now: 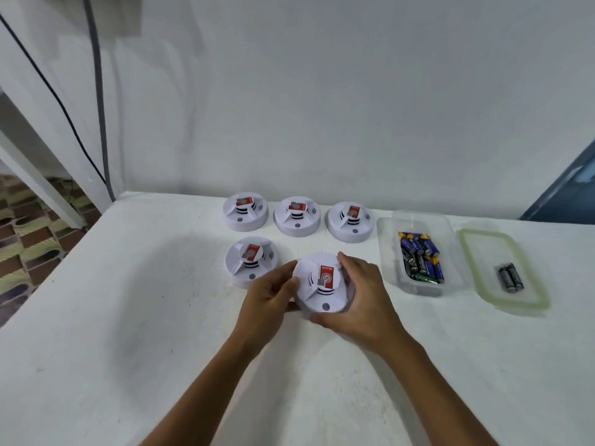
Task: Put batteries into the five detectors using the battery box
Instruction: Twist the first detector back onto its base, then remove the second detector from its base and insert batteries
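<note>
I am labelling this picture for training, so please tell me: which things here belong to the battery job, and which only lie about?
Belong to the job:
round white plastic detectors, one held by left hand and right hand
clear plastic battery box
two black batteries on green-rimmed lid

Lying about:
dark cables

A: Bg? White wall (322, 91), white table (128, 317) against it
B: Left side: dark cable (48, 88), grey pipe (99, 101), brick-pattern floor (22, 226). Blue panel (566, 191) far right
</note>
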`<state>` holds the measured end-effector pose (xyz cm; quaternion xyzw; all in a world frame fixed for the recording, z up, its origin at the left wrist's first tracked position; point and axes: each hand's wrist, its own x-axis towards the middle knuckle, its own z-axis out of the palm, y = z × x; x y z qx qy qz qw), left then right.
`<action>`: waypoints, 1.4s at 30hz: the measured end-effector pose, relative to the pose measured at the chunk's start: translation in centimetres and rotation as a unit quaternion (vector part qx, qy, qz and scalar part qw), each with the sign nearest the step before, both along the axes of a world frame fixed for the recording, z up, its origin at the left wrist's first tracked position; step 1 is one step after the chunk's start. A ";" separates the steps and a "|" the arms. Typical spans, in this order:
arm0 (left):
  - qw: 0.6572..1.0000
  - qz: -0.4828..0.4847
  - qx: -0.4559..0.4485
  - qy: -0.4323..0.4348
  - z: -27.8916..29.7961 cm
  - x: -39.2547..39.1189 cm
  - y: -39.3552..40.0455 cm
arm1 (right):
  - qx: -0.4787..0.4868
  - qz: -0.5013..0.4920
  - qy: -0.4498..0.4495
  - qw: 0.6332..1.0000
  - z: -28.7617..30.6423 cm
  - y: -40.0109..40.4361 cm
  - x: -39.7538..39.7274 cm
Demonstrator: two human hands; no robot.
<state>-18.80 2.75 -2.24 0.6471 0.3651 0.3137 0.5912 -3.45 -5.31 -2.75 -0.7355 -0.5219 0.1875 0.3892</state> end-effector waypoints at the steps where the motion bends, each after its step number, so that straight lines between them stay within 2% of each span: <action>1: 0.995 0.039 0.064 0.059 0.3 0.3 0.7 | 0.001 -0.010 0.008 1.000 0.0 0.8 0.3; 2: 0.983 0.081 0.128 0.101 0.5 0.4 1.4 | 0.003 -0.015 0.019 1.000 -0.1 1.5 0.7; 5: 0.947 0.150 0.253 0.126 1.2 -0.3 3.3 | 0.004 -0.024 0.042 0.999 -0.8 3.3 1.7; 9: 0.916 0.169 0.327 0.162 0.0 -2.2 5.6 | -0.002 -0.034 0.039 0.999 -2.4 4.7 2.6; 16: 0.918 0.167 0.307 0.189 -2.1 -3.2 6.8 | -0.006 -0.027 0.030 0.999 -3.3 5.3 2.9; 25: 0.916 0.068 0.273 0.284 -2.6 -2.2 8.0 | -0.023 -0.031 0.014 0.999 -2.9 4.2 2.6; 28: 0.905 0.050 0.283 0.315 -2.6 -2.0 8.4 | 0.074 -0.057 -0.096 0.991 -2.6 3.3 1.7; 31: 0.915 0.048 0.289 0.278 -2.2 -1.9 8.4 | 0.178 -0.078 -0.120 0.974 -1.3 2.3 0.0; 33: 0.943 0.052 0.246 0.217 -1.4 -2.0 8.2 | 0.210 -0.065 -0.105 0.970 -0.4 1.9 -0.9; 35: 0.982 0.060 0.141 0.109 0.3 -2.1 7.6 | 0.215 -0.028 -0.043 0.975 0.9 1.8 -1.9; 37: 0.999 0.037 0.027 -0.002 2.1 -2.2 6.8 | 0.204 0.004 0.018 0.979 2.3 2.0 -3.0; 39: 0.986 -0.008 -0.115 -0.118 2.9 -2.2 6.0 | 0.185 0.027 0.055 0.981 3.3 2.2 -4.0; 41: 0.941 -0.031 -0.261 -0.212 3.3 -2.4 5.0 | 0.167 0.045 0.045 0.984 3.9 2.4 -4.9; 42: 0.920 -0.034 -0.306 -0.242 3.2 -2.4 4.6 | 0.158 0.048 0.032 0.986 4.1 2.5 -5.4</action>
